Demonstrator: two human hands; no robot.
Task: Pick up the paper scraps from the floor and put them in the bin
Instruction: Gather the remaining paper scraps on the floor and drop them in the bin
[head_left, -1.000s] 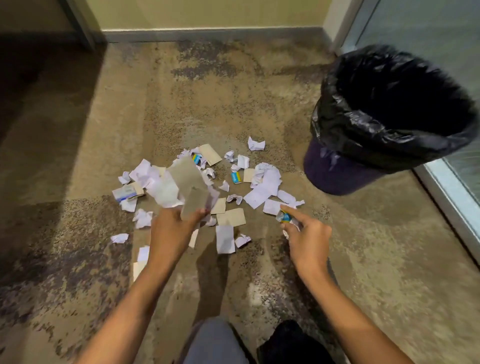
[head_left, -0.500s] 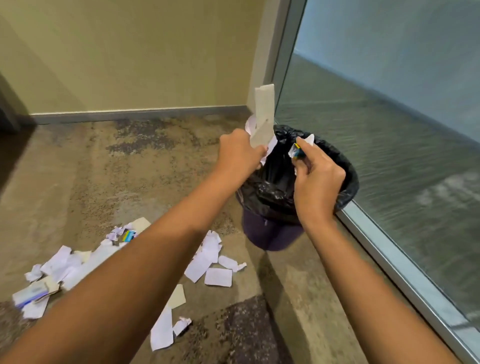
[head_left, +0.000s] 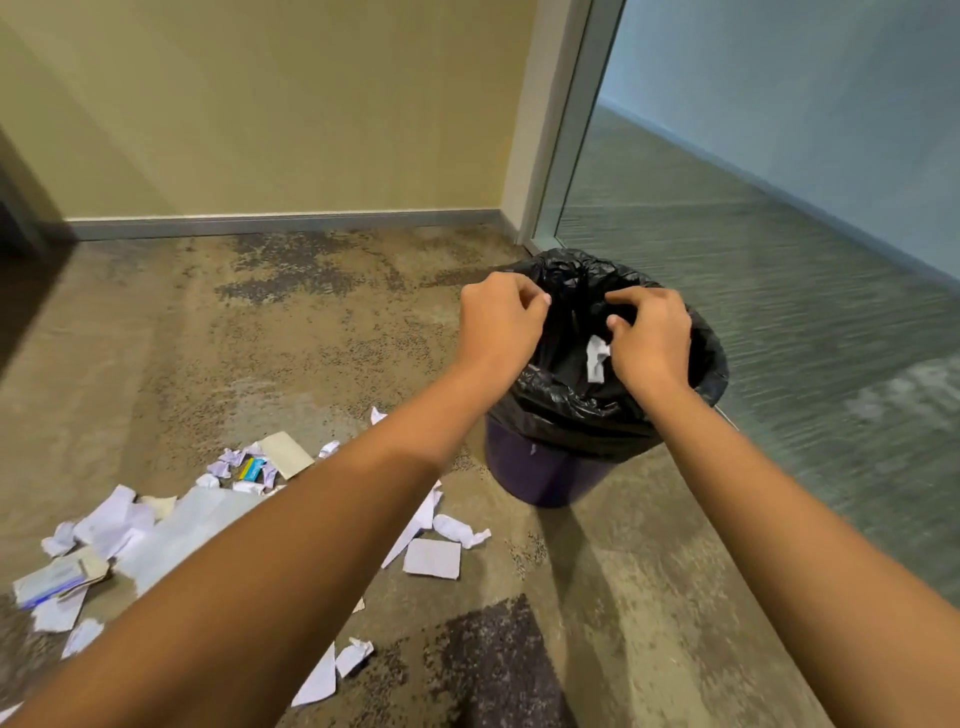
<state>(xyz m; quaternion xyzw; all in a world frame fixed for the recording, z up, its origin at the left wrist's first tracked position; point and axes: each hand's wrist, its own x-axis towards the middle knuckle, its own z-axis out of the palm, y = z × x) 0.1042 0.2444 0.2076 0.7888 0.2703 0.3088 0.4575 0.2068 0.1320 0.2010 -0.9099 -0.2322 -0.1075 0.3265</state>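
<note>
A dark purple bin with a black liner stands on the floor by the glass wall. Both my hands hover over its mouth. My left hand is above the left rim, fingers loosely curled, with nothing visible in it. My right hand is over the middle, thumb and forefinger apart. A white crumpled scrap is just below its thumb, inside the liner's opening and free of the fingers. Several paper scraps lie scattered on the floor at lower left, partly hidden by my left forearm.
A flat white scrap and a crumpled one lie close to the bin's base. More scraps sit near the bottom edge. A beige wall with a grey skirting is behind. The glass panel runs along the right.
My left hand let go of the cardboard and paper it held above the bin. My right hand released its small scrap. Both hands dropped lower over the bin's mouth.
</note>
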